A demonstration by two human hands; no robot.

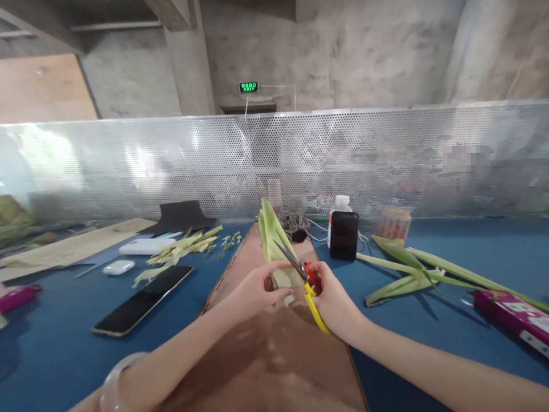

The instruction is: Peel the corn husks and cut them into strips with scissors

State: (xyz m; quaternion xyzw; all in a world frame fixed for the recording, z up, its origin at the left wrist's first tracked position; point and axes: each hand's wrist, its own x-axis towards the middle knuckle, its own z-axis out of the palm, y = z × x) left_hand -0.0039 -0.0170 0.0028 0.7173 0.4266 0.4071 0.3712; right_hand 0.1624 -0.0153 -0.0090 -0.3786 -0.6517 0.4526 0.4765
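Observation:
Pale green corn husk leaves (269,229) stand up from between the fingers of my left hand (253,292), which is closed round their lower end. In my right hand (334,294) are scissors (315,309) with yellow and red handles. Their blades are parted and point up and to the left, across the front of the husk. Both hands are close together over a brown mat (274,355). Whether the blades touch the leaves is hard to tell.
Left on the blue table (171,355) lie a phone (143,300), a white case (119,267) and husk strips (189,246). A black device (344,234), a bottle, more husks (407,274) and a purple package (514,317) are right. Grey cord (295,220) lies behind.

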